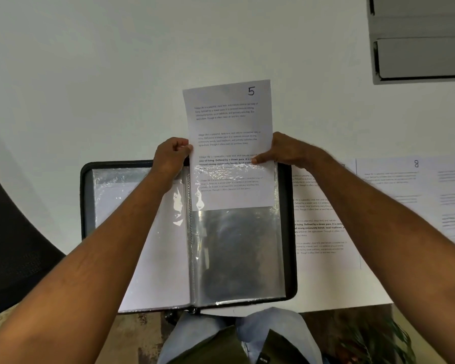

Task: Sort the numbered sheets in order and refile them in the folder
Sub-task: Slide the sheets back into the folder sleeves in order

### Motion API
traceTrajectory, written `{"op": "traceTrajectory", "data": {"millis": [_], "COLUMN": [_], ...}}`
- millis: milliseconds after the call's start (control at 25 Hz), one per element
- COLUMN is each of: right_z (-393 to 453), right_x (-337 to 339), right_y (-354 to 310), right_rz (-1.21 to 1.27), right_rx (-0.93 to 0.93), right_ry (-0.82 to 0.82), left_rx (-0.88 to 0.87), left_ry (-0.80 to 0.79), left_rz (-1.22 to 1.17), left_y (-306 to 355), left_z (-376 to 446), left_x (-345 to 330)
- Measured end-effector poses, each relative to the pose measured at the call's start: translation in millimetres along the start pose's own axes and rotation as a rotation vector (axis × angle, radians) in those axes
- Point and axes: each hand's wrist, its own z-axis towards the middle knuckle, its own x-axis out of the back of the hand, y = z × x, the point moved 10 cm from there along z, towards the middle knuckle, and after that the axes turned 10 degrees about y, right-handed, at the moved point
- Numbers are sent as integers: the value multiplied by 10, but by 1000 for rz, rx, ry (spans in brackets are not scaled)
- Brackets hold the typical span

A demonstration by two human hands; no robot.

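Observation:
A black folder [86,195] lies open on the white table, its clear plastic sleeves showing. The sheet numbered 5 [227,119] stands partly inside the right-hand sleeve [237,253], its lower third under the plastic and the rest sticking out past the top. My left hand [170,160] pinches the sheet's left edge near the sleeve mouth. On the right edge, my right hand [286,151] pinches the sheet with the thumb on its face. A filed sheet [158,258] shows in the left-hand sleeve.
Loose printed sheets lie on the table right of the folder, one unnumbered in view [323,219] and one marked 8 [410,185]. A grey drawer unit [420,40] is at the far right. A dark chair [13,248] is at the left.

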Motion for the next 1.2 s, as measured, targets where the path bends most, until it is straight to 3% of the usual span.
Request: {"op": "traceTrajectory", "data": {"millis": [120, 320, 800, 880, 1040, 1200], "right_z": [-3, 30, 50, 32, 18, 57], "right_x": [6, 266, 54, 55, 225, 213], "right_y": [-2, -109, 2, -42, -202, -194], "right_rz": [6, 202, -232, -185, 120, 65], "right_rx": [-21, -10, -52, -53, -2, 6], "right_ry": [-9, 221, -50, -37, 151, 127], "left_rx": [22, -15, 43, 43, 12, 12], "left_ry": [-19, -79, -94, -88, -127, -164], "left_rz": [10, 112, 68, 74, 124, 134], "left_y": [-14, -23, -36, -41, -37, -40], "left_z": [19, 8, 31, 32, 20, 2], "left_x": [-7, -20, -24, -12, -34, -39]}}
